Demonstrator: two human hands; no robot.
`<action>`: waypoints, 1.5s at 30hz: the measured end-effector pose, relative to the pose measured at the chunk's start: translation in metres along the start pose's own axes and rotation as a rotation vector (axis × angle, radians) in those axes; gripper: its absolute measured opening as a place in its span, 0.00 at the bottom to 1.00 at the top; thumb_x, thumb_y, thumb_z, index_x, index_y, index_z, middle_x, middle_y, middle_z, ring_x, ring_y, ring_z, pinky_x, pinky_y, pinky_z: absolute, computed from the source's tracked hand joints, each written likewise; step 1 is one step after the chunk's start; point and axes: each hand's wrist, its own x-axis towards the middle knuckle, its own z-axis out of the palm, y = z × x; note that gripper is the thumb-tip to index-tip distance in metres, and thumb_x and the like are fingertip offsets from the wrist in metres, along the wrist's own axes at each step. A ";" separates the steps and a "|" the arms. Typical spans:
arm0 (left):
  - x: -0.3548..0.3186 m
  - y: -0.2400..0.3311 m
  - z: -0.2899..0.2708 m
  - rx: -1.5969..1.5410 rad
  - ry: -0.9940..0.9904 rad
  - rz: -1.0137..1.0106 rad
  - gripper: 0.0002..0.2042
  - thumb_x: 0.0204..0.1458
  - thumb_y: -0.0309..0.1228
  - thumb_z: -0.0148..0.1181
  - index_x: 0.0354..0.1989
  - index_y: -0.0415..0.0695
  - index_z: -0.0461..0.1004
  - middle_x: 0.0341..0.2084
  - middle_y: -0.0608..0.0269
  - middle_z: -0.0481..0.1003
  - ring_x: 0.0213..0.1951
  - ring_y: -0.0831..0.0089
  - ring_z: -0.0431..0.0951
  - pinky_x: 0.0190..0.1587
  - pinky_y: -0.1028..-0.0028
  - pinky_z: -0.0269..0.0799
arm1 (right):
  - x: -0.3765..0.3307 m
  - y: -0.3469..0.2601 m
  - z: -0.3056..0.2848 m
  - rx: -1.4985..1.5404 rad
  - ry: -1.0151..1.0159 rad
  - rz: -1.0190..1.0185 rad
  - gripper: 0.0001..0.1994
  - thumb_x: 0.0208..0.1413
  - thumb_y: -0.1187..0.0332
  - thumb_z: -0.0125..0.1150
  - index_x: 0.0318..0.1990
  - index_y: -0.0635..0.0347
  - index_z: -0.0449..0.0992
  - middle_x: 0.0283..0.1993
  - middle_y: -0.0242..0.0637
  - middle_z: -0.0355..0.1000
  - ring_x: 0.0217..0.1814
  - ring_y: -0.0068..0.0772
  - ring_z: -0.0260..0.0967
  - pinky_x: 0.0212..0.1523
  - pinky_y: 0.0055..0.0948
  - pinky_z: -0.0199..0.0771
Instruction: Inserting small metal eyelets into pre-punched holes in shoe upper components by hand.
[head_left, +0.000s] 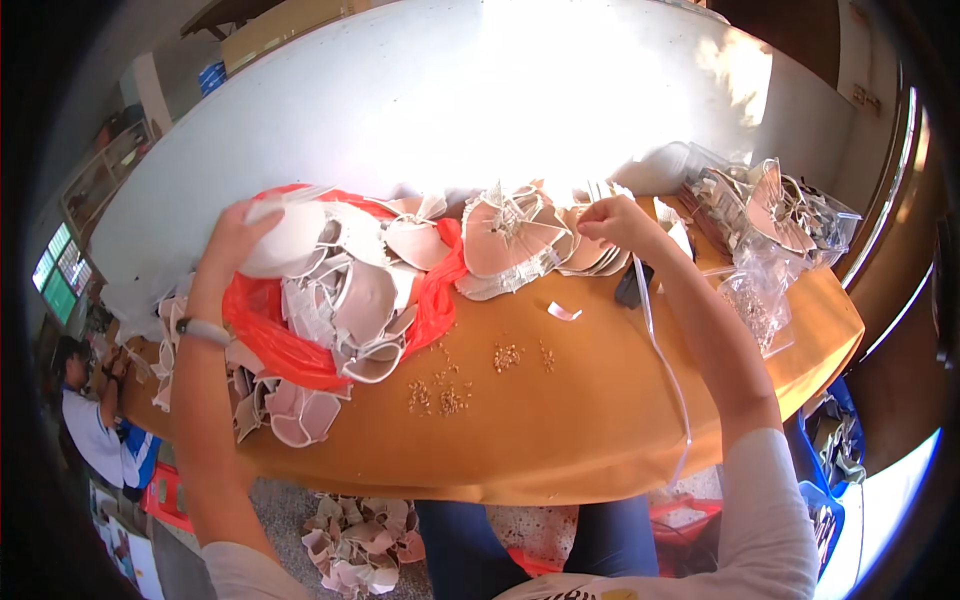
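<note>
On the left, my left hand [238,238] grips the edge of a white bra cup [285,240] over an open red plastic bag [262,318]. More pale pink and white bra cups [365,300] fill that bag. My right hand [615,222] is raised at the far side of the table, fingers closed in a pinch; whatever they may hold is too small to make out. Beside it lies a stack of nested beige bra cups [510,240]. A narrow white strap [655,345] hangs past my right forearm to the table's front edge; its upper end is hidden.
Small gold-coloured pieces [450,400] lie in little heaps on the orange-covered table [540,440], near a white scrap [563,312]. Full clear bags [757,310] and a bin [845,225] stand right. Cups [365,545] are piled on the floor. Another person [95,420] sits far left.
</note>
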 end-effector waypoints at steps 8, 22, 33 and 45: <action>0.068 -0.159 0.053 0.877 -0.249 -0.198 0.26 0.60 0.49 0.45 0.58 0.44 0.71 0.63 0.47 0.64 0.62 0.47 0.67 0.64 0.59 0.60 | 0.131 -0.033 0.092 -0.127 0.249 -0.408 0.11 0.53 0.70 0.63 0.42 0.65 0.80 0.36 0.45 0.79 0.37 0.33 0.79 0.39 0.32 0.79; 0.047 -0.138 -0.008 0.825 -0.024 -0.018 0.19 0.61 0.43 0.47 0.46 0.43 0.78 0.49 0.46 0.75 0.53 0.47 0.72 0.58 0.51 0.63 | 0.214 -0.047 0.289 -0.422 0.228 -0.213 0.10 0.54 0.70 0.53 0.39 0.61 0.80 0.41 0.52 0.77 0.43 0.56 0.76 0.45 0.47 0.77; 0.074 -0.117 -0.018 1.184 0.243 0.052 0.20 0.50 0.21 0.52 0.54 0.46 0.71 0.58 0.52 0.69 0.51 0.49 0.74 0.49 0.56 0.74 | 0.196 -0.198 0.311 0.372 0.346 -1.253 0.14 0.54 0.75 0.51 0.48 0.57 0.75 0.45 0.42 0.75 0.52 0.49 0.71 0.53 0.45 0.71; 0.018 -0.075 -0.002 0.896 0.018 0.656 0.22 0.57 0.32 0.51 0.62 0.46 0.67 0.61 0.50 0.67 0.58 0.50 0.69 0.59 0.61 0.65 | 0.201 -0.174 0.434 -0.245 -0.310 -0.980 0.20 0.48 0.60 0.57 0.50 0.48 0.79 0.56 0.45 0.72 0.58 0.50 0.68 0.61 0.48 0.63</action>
